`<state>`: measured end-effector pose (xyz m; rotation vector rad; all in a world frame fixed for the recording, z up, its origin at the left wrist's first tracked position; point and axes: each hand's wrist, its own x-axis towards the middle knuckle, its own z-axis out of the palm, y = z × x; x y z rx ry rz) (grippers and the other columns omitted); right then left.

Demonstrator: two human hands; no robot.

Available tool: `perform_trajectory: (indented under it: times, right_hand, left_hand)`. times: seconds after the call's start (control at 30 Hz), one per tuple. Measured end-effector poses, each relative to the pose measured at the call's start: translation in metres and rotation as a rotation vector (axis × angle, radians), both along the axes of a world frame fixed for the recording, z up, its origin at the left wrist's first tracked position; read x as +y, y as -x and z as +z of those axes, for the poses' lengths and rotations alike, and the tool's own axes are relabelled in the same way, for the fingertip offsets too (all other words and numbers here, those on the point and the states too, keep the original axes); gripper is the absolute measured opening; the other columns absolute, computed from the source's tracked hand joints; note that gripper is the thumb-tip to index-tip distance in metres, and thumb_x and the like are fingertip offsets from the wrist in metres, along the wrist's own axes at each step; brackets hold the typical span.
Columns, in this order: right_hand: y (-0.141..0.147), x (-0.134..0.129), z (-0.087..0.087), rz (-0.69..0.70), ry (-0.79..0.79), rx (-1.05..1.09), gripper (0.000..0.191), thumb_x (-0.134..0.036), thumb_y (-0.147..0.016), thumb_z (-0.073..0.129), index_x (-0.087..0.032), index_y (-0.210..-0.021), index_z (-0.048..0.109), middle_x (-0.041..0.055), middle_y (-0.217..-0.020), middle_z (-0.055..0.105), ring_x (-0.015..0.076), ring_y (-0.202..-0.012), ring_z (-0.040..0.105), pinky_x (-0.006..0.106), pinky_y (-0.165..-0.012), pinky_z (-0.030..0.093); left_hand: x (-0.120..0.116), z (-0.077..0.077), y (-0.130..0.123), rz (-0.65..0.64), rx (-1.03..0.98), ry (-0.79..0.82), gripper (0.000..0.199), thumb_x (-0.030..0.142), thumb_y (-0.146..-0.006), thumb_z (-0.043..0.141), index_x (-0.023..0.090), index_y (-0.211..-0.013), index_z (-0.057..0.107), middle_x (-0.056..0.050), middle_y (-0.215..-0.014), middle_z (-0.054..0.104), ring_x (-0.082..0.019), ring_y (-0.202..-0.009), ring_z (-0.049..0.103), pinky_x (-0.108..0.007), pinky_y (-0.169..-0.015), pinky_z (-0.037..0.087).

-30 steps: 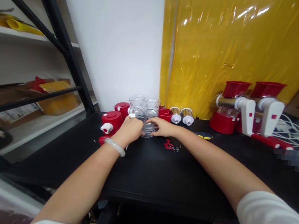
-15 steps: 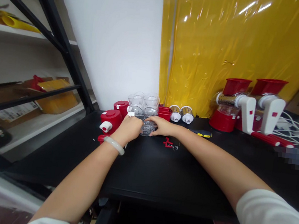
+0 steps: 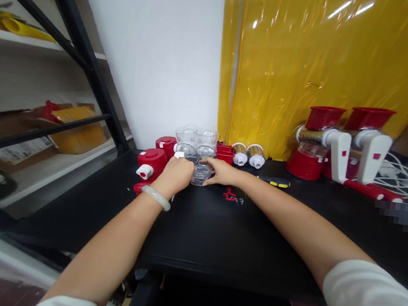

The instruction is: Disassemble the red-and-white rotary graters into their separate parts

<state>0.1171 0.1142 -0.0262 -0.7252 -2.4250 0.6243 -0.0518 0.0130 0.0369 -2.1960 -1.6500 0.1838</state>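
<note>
Currently, a clear plastic part (image 3: 199, 175) is held low at the bench (image 3: 215, 244), btwn both hands & just in front of the clear cups (image 3: 207, 137). Its right side is gripped by the R hand (image 3: 221, 172), thumb & fingers curved round it. The L hand (image 3: 179, 174) is curled narrow at its left; what's pinched there can't be told, view blocked. Red bases (image 3: 155, 159) are set left of the L hand, grater drums (image 3: 255, 155) right of the cups; red bits (image 3: 229, 195) are strewn near the R hand.

More of the dark-and-yellow handle (image 3: 276, 183) shows past the right forearm (image 3: 286, 208) than 1 second ago.
</note>
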Motion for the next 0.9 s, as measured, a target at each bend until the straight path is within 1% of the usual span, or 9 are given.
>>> perform_trajectory:
  times: [0.1, 0.17, 0.37, 0.53, 0.63, 0.8, 0.9]
  right_hand:
    - [-0.0021, -0.0019, 0.0022, -0.024, 0.033, -0.039, 0.089, -0.034, -0.058, 0.090, -0.015, -0.136, 0.051, 0.0098, -0.106, 0.065, 0.0247, -0.097, 0.064, 0.041, -0.088, 0.052]
    - [-0.0031, -0.0018, 0.0024, -0.024, 0.040, -0.053, 0.090, -0.034, -0.059, 0.089, -0.016, -0.137, 0.049, 0.0087, -0.103, 0.064, 0.0238, -0.095, 0.064, 0.041, -0.087, 0.052]
    - [-0.0034, -0.0005, 0.0015, -0.003, 0.033, -0.055, 0.090, -0.033, -0.060, 0.088, -0.016, -0.138, 0.047, 0.0088, -0.105, 0.064, 0.0241, -0.099, 0.063, 0.040, -0.088, 0.051]
    - [-0.0034, -0.0011, 0.0015, -0.023, 0.046, -0.044, 0.090, -0.032, -0.058, 0.089, -0.017, -0.137, 0.048, 0.0067, -0.102, 0.063, 0.0222, -0.094, 0.062, 0.040, -0.086, 0.051]
    - [-0.0038, -0.0012, 0.0014, -0.021, 0.051, -0.042, 0.088, -0.031, -0.059, 0.089, -0.017, -0.135, 0.049, 0.0069, -0.102, 0.062, 0.0218, -0.094, 0.062, 0.039, -0.086, 0.050]
    - [-0.0040, -0.0003, 0.0005, -0.027, 0.057, -0.045, 0.086, -0.032, -0.058, 0.089, -0.018, -0.134, 0.050, 0.0043, -0.098, 0.061, 0.0199, -0.091, 0.061, 0.038, -0.085, 0.050]
    - [-0.0042, -0.0003, 0.0007, -0.033, 0.060, -0.053, 0.085, -0.032, -0.059, 0.088, -0.016, -0.133, 0.050, 0.0057, -0.100, 0.061, 0.0202, -0.091, 0.061, 0.038, -0.085, 0.050]
  left_hand:
    - [-0.0007, 0.0007, -0.0003, 0.000, -0.001, 0.001, 0.019, 0.028, -0.087, 0.066, 0.014, -0.094, 0.076, -0.016, -0.089, 0.074, -0.032, -0.093, 0.070, -0.039, -0.081, 0.048]
    - [-0.0014, 0.0011, -0.0007, -0.002, -0.002, -0.002, 0.019, 0.028, -0.086, 0.066, 0.014, -0.093, 0.076, -0.016, -0.089, 0.074, -0.032, -0.093, 0.070, -0.039, -0.080, 0.048]
    - [-0.0031, 0.0024, -0.0019, 0.006, 0.004, -0.005, 0.019, 0.028, -0.087, 0.064, 0.013, -0.091, 0.075, -0.016, -0.089, 0.074, -0.032, -0.093, 0.070, -0.039, -0.079, 0.048]
    - [-0.0041, 0.0027, -0.0021, 0.013, -0.001, -0.001, 0.019, 0.028, -0.088, 0.063, 0.014, -0.090, 0.075, -0.016, -0.089, 0.074, -0.030, -0.093, 0.070, -0.038, -0.081, 0.047]
    - [-0.0045, 0.0024, -0.0020, 0.018, -0.008, 0.000, 0.018, 0.028, -0.087, 0.064, 0.014, -0.090, 0.075, -0.016, -0.090, 0.074, -0.031, -0.093, 0.069, -0.038, -0.081, 0.046]
    - [-0.0043, 0.0021, -0.0019, 0.028, -0.006, 0.002, 0.018, 0.028, -0.088, 0.063, 0.014, -0.089, 0.075, -0.017, -0.089, 0.073, -0.031, -0.093, 0.069, -0.039, -0.081, 0.046]
    - [-0.0046, 0.0024, -0.0024, 0.035, -0.001, -0.002, 0.018, 0.027, -0.088, 0.062, 0.014, -0.089, 0.075, -0.017, -0.089, 0.073, -0.031, -0.093, 0.069, -0.039, -0.081, 0.046]
